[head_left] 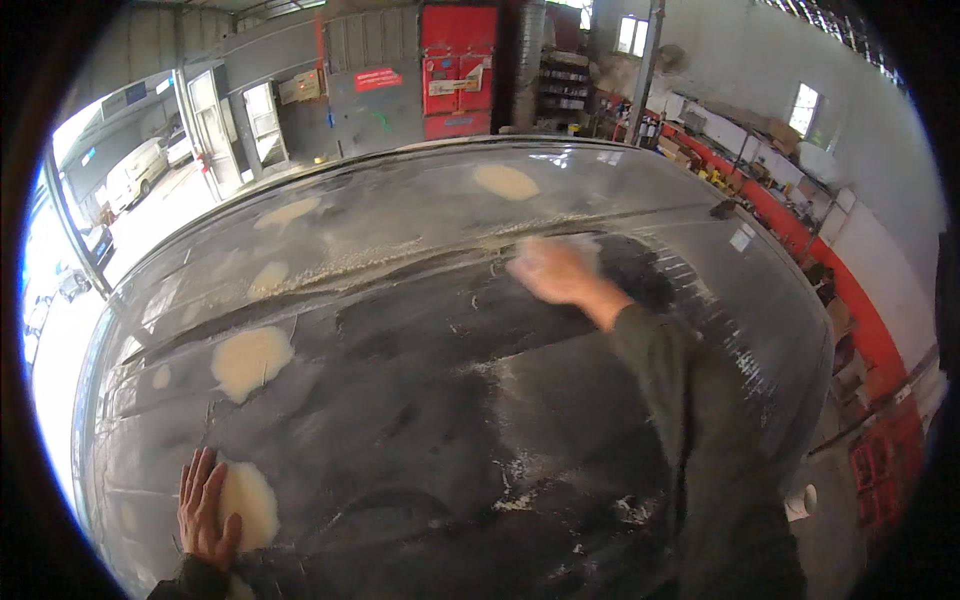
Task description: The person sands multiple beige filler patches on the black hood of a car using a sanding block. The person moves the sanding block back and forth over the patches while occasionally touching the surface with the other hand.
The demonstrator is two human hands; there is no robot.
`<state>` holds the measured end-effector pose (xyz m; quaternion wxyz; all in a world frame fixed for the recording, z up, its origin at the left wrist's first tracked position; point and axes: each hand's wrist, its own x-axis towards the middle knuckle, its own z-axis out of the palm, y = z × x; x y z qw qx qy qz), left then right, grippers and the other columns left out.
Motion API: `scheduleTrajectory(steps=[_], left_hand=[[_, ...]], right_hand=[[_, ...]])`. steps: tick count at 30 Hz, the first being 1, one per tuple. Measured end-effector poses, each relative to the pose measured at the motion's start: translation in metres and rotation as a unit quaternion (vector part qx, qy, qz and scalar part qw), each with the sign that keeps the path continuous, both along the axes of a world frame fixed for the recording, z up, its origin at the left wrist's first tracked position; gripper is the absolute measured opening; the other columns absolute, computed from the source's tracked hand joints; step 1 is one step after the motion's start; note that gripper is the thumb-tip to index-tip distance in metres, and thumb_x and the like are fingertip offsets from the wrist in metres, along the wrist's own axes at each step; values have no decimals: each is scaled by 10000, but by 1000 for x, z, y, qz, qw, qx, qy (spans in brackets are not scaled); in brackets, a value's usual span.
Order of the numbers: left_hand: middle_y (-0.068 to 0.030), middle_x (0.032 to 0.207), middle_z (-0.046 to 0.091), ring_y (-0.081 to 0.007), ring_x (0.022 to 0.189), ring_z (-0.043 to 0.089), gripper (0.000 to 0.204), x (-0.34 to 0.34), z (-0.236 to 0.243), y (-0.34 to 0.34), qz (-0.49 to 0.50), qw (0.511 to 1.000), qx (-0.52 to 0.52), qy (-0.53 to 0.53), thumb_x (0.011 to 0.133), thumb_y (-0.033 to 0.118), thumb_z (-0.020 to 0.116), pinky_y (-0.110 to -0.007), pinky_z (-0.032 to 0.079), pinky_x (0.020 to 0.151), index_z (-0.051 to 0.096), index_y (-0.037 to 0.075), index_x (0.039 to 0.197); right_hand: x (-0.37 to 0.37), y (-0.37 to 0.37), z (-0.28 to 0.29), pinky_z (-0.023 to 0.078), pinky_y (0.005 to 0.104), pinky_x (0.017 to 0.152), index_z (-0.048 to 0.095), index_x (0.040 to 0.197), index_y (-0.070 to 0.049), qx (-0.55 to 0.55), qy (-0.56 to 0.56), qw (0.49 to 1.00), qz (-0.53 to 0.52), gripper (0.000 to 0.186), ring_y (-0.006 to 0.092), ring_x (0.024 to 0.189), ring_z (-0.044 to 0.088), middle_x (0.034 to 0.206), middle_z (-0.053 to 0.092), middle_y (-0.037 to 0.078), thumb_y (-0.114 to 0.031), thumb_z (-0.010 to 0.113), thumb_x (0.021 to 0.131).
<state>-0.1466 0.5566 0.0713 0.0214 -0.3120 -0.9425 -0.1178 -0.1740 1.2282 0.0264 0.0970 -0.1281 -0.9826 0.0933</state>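
Observation:
A large dark vehicle panel (pixel 420 400), curved and scuffed with dust, fills the middle of the view. My left hand (pixel 207 505) lies flat on it at the near left, fingers stretched out, its thumb side over a cream filler patch (pixel 252 505). My right hand (pixel 552 270) reaches far forward to a dusty ridge (pixel 400 262) across the panel. It is blurred, and the fingers look curled down. A pale, smeared edge (pixel 588 243) shows beside it; what this is I cannot make out.
More cream filler patches, such as one at the left (pixel 252 362) and one at the far side (pixel 506 182), mark the panel. Beyond it stand a red cabinet (pixel 459 75) and a grey post (pixel 645 75). A cluttered shelf with a red edge (pixel 790 225) runs along the right.

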Motion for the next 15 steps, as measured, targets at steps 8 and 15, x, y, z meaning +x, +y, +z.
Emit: scheduleTrajectory(steps=[8, 15], left_hand=[[-253, 1689, 438, -452, 1588, 371, 803, -3, -4, -16, 4, 1000, -3, 21, 1044, 633, 406, -578, 193, 1335, 567, 21, 1539], [-249, 1691, 438, -453, 1593, 361, 808, -10, -10, -2, -17, 1000, 11, 6, 1051, 633, 408, -574, 201, 1332, 558, 10, 1543]], right_hand=[[4, -103, 22, 422, 552, 1173, 635, 1390, 28, -44, 56, 985, 157, 803, 452, 1397, 560, 1472, 626, 256, -687, 538, 1037], [141, 128, -2, 326, 503, 1283, 459, 1632, -48, 9, -25, 975, -221, 904, 396, 1553, 432, 1666, 471, 228, -735, 469, 1043]])
